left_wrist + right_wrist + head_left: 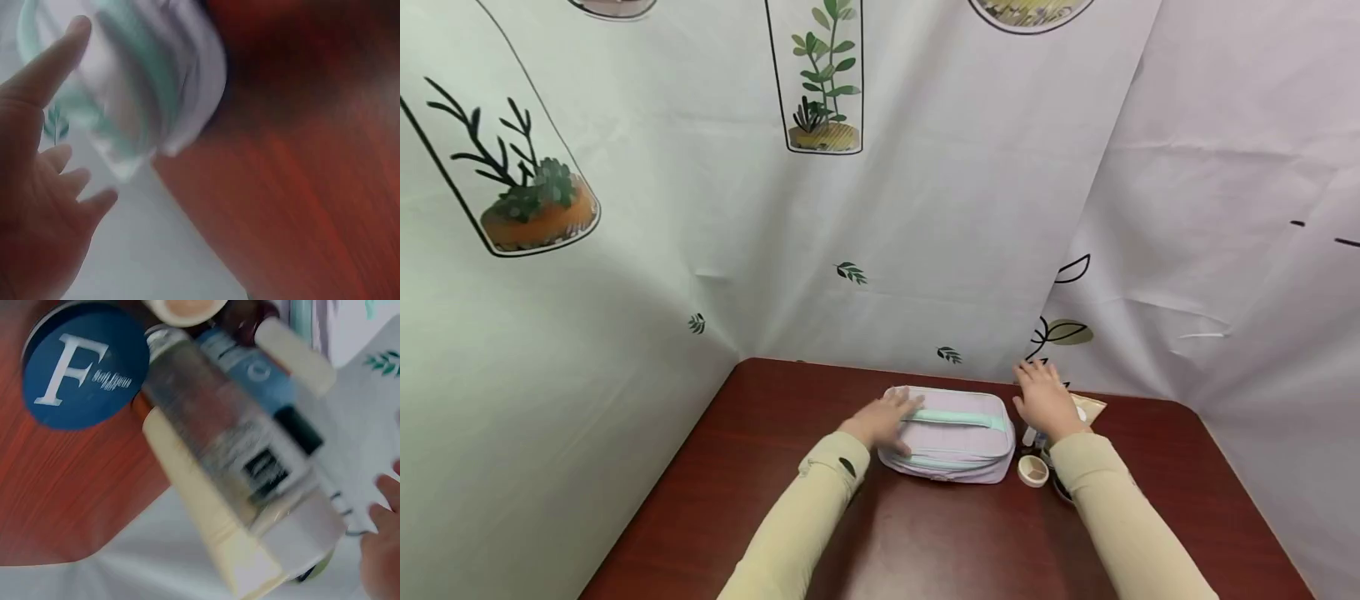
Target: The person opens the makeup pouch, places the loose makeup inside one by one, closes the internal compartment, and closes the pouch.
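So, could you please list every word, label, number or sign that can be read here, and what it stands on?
"F": large white letter on the round blue case; the small print beside it is too blurred to read surely.
Clear bottle: print and black label square, too blurred to read.
Blue bottle: pale ring mark; its lettering is too blurred.

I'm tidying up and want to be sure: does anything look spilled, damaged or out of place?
Nothing visible looks spilled or damaged. The bag sits on the table, with the blue-lidded jar and yellow tube clustered beside it. Only the cloth behind looks creased.
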`<state>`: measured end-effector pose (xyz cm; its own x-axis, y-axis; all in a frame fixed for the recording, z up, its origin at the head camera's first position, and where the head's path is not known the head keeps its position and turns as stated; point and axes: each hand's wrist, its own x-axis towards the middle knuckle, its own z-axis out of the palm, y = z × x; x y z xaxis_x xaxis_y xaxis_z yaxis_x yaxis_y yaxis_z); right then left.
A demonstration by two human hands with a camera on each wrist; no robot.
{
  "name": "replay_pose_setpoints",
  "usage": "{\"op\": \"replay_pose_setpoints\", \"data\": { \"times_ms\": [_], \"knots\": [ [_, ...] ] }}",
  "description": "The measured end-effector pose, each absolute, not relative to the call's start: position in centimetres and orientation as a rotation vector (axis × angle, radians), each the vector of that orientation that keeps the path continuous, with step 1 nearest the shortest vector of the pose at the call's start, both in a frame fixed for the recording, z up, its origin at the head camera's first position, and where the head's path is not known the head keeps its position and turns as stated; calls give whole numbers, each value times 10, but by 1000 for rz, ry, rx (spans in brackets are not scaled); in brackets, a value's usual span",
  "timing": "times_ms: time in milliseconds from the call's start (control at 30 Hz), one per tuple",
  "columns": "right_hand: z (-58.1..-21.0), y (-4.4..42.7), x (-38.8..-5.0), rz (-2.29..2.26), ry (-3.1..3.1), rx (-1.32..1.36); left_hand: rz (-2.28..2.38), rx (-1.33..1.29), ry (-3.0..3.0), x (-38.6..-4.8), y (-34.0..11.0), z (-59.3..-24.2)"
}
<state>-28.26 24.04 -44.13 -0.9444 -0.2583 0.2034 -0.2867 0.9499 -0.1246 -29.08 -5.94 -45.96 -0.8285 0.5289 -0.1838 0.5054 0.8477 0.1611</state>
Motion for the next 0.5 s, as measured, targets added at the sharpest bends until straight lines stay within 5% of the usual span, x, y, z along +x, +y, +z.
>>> {"op": "replay_pose_setpoints", "data": {
  "times_ms": [500],
  "knots": [
    [-469, 197, -302, 618, -3269, 307, -16, 655, 2810, -279, -32, -486]
  ]
}}
